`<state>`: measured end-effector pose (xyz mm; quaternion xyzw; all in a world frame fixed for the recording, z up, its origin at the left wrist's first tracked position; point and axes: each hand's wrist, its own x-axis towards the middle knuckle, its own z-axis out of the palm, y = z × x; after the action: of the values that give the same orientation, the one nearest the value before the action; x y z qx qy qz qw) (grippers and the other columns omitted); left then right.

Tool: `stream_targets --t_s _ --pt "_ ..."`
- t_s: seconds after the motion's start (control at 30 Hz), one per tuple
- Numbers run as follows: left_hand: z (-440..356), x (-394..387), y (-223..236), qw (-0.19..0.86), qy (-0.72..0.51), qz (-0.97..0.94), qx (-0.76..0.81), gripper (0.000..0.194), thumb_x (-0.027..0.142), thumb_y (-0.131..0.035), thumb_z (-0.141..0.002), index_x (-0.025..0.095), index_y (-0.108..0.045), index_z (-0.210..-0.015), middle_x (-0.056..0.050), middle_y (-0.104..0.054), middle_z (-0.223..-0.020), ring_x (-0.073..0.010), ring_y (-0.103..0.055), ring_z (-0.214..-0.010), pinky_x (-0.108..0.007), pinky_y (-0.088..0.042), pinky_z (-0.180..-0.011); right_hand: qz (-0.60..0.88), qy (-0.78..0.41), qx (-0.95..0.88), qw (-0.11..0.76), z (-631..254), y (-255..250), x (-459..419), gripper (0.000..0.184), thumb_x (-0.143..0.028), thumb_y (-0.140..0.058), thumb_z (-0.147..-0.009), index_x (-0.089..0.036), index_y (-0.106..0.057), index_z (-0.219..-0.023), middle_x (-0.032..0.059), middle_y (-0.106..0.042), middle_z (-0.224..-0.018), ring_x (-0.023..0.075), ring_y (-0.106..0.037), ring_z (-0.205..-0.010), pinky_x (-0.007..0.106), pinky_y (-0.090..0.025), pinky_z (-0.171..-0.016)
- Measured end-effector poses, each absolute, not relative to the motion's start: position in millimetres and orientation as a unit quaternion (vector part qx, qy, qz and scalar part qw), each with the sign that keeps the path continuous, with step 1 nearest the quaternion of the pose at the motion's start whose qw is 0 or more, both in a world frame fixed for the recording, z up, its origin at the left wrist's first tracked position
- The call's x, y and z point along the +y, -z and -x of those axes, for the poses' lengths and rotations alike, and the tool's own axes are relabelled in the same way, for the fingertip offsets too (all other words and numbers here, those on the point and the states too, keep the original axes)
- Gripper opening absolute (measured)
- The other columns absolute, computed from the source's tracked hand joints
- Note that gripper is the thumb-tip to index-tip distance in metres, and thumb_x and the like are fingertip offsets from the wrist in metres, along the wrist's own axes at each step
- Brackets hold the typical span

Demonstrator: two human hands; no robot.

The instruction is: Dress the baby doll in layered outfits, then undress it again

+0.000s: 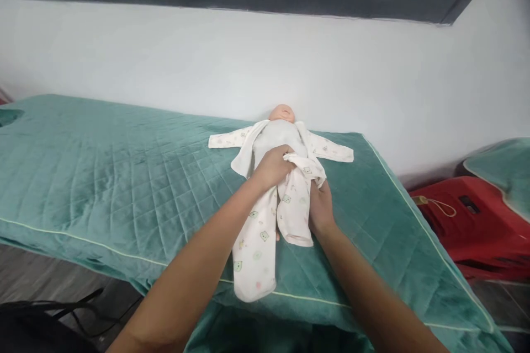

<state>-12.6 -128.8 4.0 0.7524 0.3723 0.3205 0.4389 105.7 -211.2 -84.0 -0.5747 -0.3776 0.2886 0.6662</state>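
A baby doll (282, 113) lies on its back on a green quilted cover, its head toward the wall. Its white printed jacket (333, 149) hangs open over a pale grey torso, sleeves spread to both sides. White baby pants (257, 248) with green animal prints cover the lower body; one leg stretches toward me, the other is bunched shorter. My left hand (273, 165) is closed on the waistband at the doll's middle. At the bunched side, my right hand (321, 204) grips the pants' edge, its fingertips partly hidden under the fabric.
The green quilted cover (124, 176) drapes over a bed-like surface against a white wall. Right of it stands a red plastic stool or chair (480, 220) with a cord loop and green fabric. Dark cables (89, 306) lie at the lower left. A dark window frame runs above.
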Motion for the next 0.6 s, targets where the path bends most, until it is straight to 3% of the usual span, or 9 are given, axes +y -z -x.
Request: stream_targets --t_s 0.23,0.47,0.6 --pt "10 -121 5 0.335 -0.322 -0.79 0.401 0.019 0.015 -0.051 -0.079 0.019 -0.064 -0.093 -0.004 -0.07 -0.09 -0.0212 -0.062 -0.086 -0.03 -0.044 -0.077 0.58 -0.285 -0.313 0.696 -107 77 -188 0.039 -0.041 -0.059 -0.083 -0.02 -0.059 -0.116 0.0086 -0.066 -0.121 0.0243 -0.061 -0.11 0.039 -0.049 -0.092" --pt "37 -129 23 0.465 -0.388 -0.709 0.36 0.023 0.031 -0.061 -0.081 0.018 -0.065 -0.1 -0.003 -0.068 -0.101 -0.0187 -0.06 -0.095 -0.027 -0.043 -0.085 0.55 -0.356 -0.262 0.708 -112 95 -179 0.032 -0.041 -0.06 -0.08 -0.024 -0.056 -0.107 0.0077 -0.067 -0.114 0.0251 -0.064 -0.103 0.037 -0.054 -0.079" --pt "48 -126 40 0.539 -0.424 -0.64 0.348 0.026 0.028 -0.068 -0.072 0.018 -0.063 -0.095 0.0 -0.063 -0.091 -0.0162 -0.057 -0.088 -0.026 -0.041 -0.082 0.566 -0.321 -0.275 0.708 -115 103 -181 0.028 -0.038 -0.059 -0.079 -0.024 -0.057 -0.103 0.004 -0.065 -0.102 0.0223 -0.062 -0.096 0.035 -0.052 -0.078"
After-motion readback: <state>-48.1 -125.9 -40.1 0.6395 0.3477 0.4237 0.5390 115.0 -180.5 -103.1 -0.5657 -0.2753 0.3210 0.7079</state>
